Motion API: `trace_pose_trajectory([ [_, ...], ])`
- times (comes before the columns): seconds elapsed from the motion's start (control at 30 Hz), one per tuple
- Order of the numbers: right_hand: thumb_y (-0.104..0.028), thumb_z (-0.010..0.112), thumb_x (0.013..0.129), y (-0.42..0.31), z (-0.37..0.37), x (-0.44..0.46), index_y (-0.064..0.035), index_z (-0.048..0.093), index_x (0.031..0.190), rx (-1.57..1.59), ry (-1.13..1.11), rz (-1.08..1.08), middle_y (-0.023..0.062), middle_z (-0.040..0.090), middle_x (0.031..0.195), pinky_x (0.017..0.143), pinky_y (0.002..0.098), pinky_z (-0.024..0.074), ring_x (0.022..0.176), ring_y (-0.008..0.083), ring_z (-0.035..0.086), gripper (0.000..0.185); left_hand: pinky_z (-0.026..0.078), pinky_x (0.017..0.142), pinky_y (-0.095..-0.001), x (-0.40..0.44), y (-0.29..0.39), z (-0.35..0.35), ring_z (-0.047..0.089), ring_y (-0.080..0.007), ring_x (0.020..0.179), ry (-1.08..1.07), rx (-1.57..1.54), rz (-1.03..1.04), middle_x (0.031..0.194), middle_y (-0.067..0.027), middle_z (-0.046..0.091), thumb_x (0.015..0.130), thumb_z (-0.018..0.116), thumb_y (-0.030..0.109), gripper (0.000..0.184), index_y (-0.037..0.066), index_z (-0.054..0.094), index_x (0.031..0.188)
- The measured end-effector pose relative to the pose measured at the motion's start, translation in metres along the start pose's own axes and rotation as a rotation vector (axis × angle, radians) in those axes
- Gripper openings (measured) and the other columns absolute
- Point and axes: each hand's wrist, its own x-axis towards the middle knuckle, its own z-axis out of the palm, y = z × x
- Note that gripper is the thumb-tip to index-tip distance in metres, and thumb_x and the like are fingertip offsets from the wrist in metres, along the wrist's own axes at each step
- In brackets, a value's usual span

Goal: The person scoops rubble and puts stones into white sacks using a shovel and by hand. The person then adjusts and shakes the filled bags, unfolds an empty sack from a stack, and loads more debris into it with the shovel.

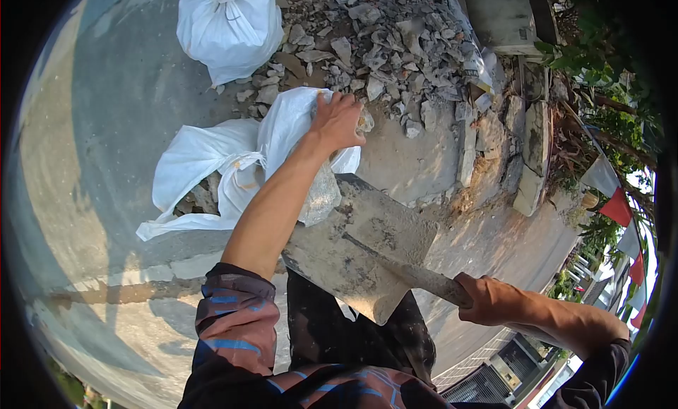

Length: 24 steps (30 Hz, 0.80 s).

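Note:
My right hand (484, 299) is closed around the handle of a shovel (385, 243), whose broad, dirt-caked blade lies in front of my legs. A large pale chunk of rubble (321, 197) rests at the blade's left edge, partly under my left forearm. My left hand (337, 122) is at the rim of a white sack (286, 119), its fingers bent over the edge beside a small stone (365, 121); the fingertips are partly hidden. Next to it on the left, another white sack (205, 151) lies open with rubble showing inside.
A tied, full white sack (229, 28) stands at the upper left. Broken concrete (395, 42) is heaped at the top centre. Along the right are broken curb slabs (533, 155), plants (600, 56) and a string of red and white flags (616, 208).

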Motion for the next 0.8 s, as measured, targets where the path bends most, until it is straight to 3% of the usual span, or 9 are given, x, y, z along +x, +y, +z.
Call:
trace_pose_trajectory([
  [0.1, -0.018, 0.063, 0.073, -0.004, -0.001, 0.006, -0.0009, 0.045, 0.107, 0.084, -0.094, 0.029, 0.0265, 0.063, 0.078, 0.071, 0.0521, 0.0513, 0.076, 0.0469, 0.063, 0.041, 0.036, 0.103, -0.0408, -0.008, -0.024, -0.023, 0.047, -0.0303, 0.12, 0.02, -0.163, 0.093, 0.128, -0.015, 0.051, 0.062, 0.075, 0.03, 0.077, 0.003, 0.051, 0.13],
  [0.17, -0.017, 0.063, 0.074, 0.0, 0.006, 0.009, -0.001, 0.045, 0.106, 0.087, -0.08, 0.001, 0.0267, 0.063, 0.078, 0.071, 0.0522, 0.0513, 0.077, 0.0473, 0.063, 0.04, 0.038, 0.102, -0.0396, -0.019, -0.037, -0.032, 0.048, -0.0339, 0.119, 0.219, -0.612, 0.21, 0.125, -0.0168, 0.051, 0.067, 0.072, 0.025, 0.076, 0.001, 0.047, 0.135],
  [0.23, -0.017, 0.063, 0.074, -0.001, 0.015, 0.011, -0.0012, 0.046, 0.105, 0.09, -0.062, -0.025, 0.0269, 0.063, 0.079, 0.07, 0.0523, 0.0512, 0.077, 0.0477, 0.063, 0.04, 0.038, 0.103, -0.038, -0.037, -0.045, -0.04, 0.048, -0.0318, 0.119, 0.284, -0.638, 0.193, 0.125, -0.0164, 0.05, 0.07, 0.07, 0.02, 0.076, 0.0, 0.042, 0.138],
  [0.33, -0.017, 0.063, 0.074, -0.003, 0.019, 0.014, -0.0013, 0.046, 0.105, 0.037, 0.018, -0.02, 0.0271, 0.063, 0.079, 0.069, 0.0529, 0.0511, 0.076, 0.0484, 0.062, 0.039, 0.037, 0.103, -0.035, -0.068, -0.052, -0.042, 0.047, -0.0253, 0.121, 0.271, -1.174, 0.082, 0.126, -0.012, 0.046, 0.07, 0.068, 0.015, 0.074, 0.001, 0.043, 0.137],
  [0.43, -0.016, 0.063, 0.074, 0.003, 0.029, 0.015, -0.0015, 0.046, 0.105, 0.007, 0.06, 0.028, 0.0273, 0.063, 0.078, 0.067, 0.053, 0.0511, 0.075, 0.0487, 0.062, 0.038, 0.036, 0.104, -0.0384, -0.105, -0.052, -0.043, 0.046, -0.0288, 0.12, 0.309, -0.717, 0.163, 0.124, -0.0125, 0.046, 0.068, 0.068, 0.015, 0.075, 0.005, 0.044, 0.138],
  [0.5, -0.017, 0.064, 0.073, 0.012, 0.041, 0.012, -0.0018, 0.047, 0.109, -0.02, 0.128, -0.057, 0.0276, 0.063, 0.081, 0.072, 0.0519, 0.0499, 0.081, 0.0477, 0.062, 0.042, 0.036, 0.102, -0.0412, -0.122, -0.041, -0.036, 0.046, -0.0313, 0.118, 0.264, -0.631, 0.118, 0.124, -0.0127, 0.046, 0.066, 0.071, 0.016, 0.075, 0.009, 0.048, 0.137],
  [0.57, -0.016, 0.065, 0.073, 0.004, 0.042, 0.006, -0.0012, 0.046, 0.108, 0.031, 0.125, -0.025, 0.0277, 0.062, 0.078, 0.068, 0.0528, 0.0503, 0.077, 0.0487, 0.061, 0.042, 0.037, 0.1, -0.0406, -0.124, -0.032, -0.017, 0.046, -0.0311, 0.116, 0.348, -0.193, 0.018, 0.125, -0.0119, 0.047, 0.064, 0.074, 0.019, 0.073, 0.013, 0.052, 0.133],
  [0.7, -0.016, 0.067, 0.072, -0.002, 0.051, -0.007, 0.0002, 0.045, 0.109, 0.082, 0.144, 0.08, 0.0275, 0.06, 0.072, 0.066, 0.0542, 0.0501, 0.072, 0.0499, 0.06, 0.047, 0.035, 0.1, -0.0441, -0.11, -0.026, 0.019, 0.044, -0.0288, 0.117, 0.633, -0.385, -0.107, 0.123, -0.009, 0.051, 0.065, 0.078, 0.03, 0.058, 0.013, 0.064, 0.119],
  [0.8, -0.021, 0.068, 0.071, 0.029, 0.077, -0.032, -0.0009, 0.045, 0.115, -0.021, 0.265, 0.099, 0.0287, 0.062, 0.082, 0.071, 0.0524, 0.0502, 0.084, 0.0477, 0.061, 0.053, 0.035, 0.099, -0.0456, -0.097, -0.017, 0.022, 0.044, -0.0288, 0.117, 0.664, -0.343, -0.193, 0.121, -0.0082, 0.054, 0.066, 0.079, 0.037, 0.053, 0.013, 0.068, 0.112],
])
